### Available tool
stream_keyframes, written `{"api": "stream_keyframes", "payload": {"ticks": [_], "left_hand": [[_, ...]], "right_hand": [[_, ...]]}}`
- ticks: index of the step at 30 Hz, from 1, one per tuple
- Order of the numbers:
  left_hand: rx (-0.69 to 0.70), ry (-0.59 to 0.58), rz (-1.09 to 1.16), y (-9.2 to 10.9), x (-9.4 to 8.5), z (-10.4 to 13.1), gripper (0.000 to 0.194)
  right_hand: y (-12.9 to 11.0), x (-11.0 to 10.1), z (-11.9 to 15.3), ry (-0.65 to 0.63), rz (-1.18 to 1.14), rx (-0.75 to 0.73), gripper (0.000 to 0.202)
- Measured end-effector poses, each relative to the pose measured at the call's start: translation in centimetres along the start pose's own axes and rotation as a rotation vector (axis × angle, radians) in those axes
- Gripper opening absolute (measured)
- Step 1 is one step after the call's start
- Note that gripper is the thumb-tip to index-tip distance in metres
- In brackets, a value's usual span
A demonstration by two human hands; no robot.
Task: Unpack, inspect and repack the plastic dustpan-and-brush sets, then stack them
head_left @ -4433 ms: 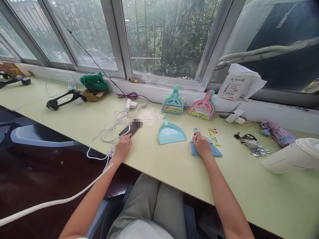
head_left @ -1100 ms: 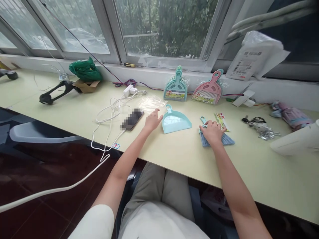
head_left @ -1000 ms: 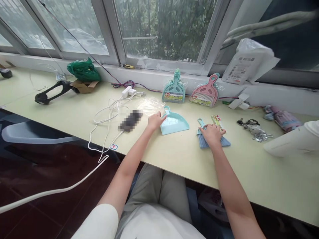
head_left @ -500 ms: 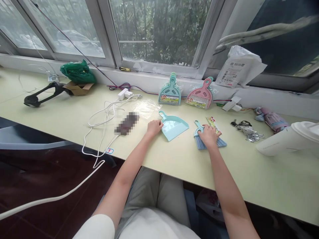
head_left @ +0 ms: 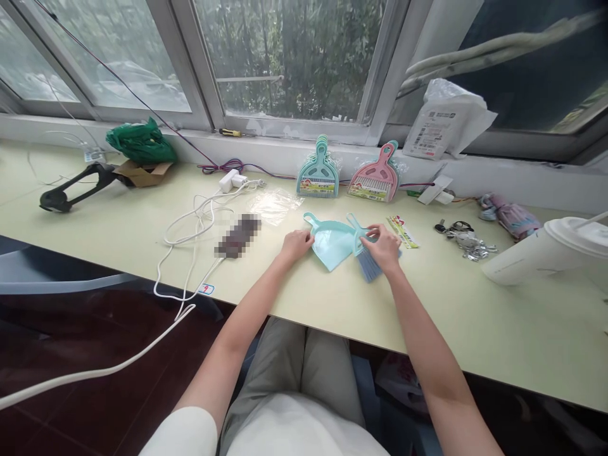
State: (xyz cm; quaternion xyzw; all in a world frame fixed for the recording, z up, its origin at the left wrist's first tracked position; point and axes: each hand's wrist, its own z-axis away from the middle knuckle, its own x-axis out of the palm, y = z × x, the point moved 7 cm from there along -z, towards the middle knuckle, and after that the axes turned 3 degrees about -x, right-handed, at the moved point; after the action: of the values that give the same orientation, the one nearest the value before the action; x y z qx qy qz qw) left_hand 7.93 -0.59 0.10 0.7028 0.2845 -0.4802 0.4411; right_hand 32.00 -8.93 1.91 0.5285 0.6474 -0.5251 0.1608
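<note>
A light turquoise dustpan point(head_left: 334, 244) lies on the desk in front of me, its looped handle pointing away to the left. My left hand point(head_left: 298, 245) is closed on the dustpan's left edge near that handle. In my right hand point(head_left: 384, 245) is a small hand brush point(head_left: 368, 265) with a turquoise handle and blue bristles. The brush overlaps the dustpan's right side in view; whether they touch I cannot tell. Part of the brush is hidden behind my fingers. A printed label card point(head_left: 402, 232) lies just right of my right hand.
Packaged dustpan sets, turquoise point(head_left: 318, 171) and pink point(head_left: 376, 176), stand against the sill. Left are a clear plastic wrapper point(head_left: 274, 206), white cable point(head_left: 171, 237) and a blurred dark object point(head_left: 237, 235). Keys point(head_left: 468, 240) and a white cup point(head_left: 541, 251) are right. The desk's front edge runs before me.
My right hand has lifted the brush and moved it left to the dustpan, leaving the label card behind. My left hand stays on the dustpan. The view has shifted slightly.
</note>
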Motion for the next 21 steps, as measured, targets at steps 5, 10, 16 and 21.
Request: {"api": "stream_keyframes", "payload": {"ticks": [5,10,16,21], "left_hand": [[0.440,-0.108,0.060,6.7,1.4,2.7,0.039],[0.587,0.115,-0.007,7.2,-0.8,2.9,0.023],[0.615,0.155,-0.145,4.8,-0.9,2.0,0.032],[0.756,0.149,-0.178,5.6,-0.2,2.7,0.032]], "right_hand": [[-4.0,2.3,1.5,-0.121,-0.001,-0.216,0.027],[-4.4,2.7,1.7,-0.203,-0.069,-0.279,0.027],[-4.5,2.5,1.5,-0.227,-0.140,-0.324,0.024],[-4.4,2.5,1.4,-0.231,-0.243,-0.335,0.024]]}}
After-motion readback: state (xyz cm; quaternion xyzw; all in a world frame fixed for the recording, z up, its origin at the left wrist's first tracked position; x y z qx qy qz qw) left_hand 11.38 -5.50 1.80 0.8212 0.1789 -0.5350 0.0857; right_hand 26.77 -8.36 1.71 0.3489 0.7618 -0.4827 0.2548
